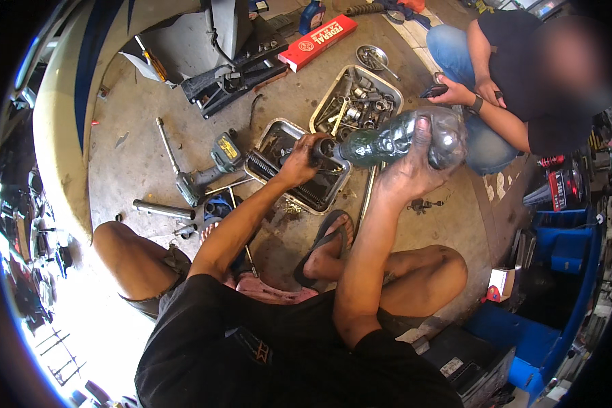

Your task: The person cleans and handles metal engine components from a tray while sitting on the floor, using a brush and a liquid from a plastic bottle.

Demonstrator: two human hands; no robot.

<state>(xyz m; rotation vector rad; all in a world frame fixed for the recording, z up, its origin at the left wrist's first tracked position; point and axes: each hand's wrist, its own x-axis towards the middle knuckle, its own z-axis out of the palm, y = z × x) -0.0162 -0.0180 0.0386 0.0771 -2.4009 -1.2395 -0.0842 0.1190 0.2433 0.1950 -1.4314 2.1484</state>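
Note:
My right hand [415, 166] is wrapped round a greenish, crumpled clear plastic bottle [381, 141], lying nearly level with its neck pointing left. The bottle's neck meets a dark round part [325, 149] that my left hand [299, 162] grips; most of that part is hidden by my fingers, so its kind is unclear. Below both hands sits a metal tray [338, 192] with a dark, oily inside. A long coil spring [270, 170] lies across its left side.
Beyond is a second tray [317, 117] of metal parts and wrenches, with a small bowl [372, 57] and a red box [317, 43] behind. A cordless impact wrench [217, 160] and a metal tube [163, 209] lie at left. At right another person [517, 81] crouches, holding a dark phone-like object.

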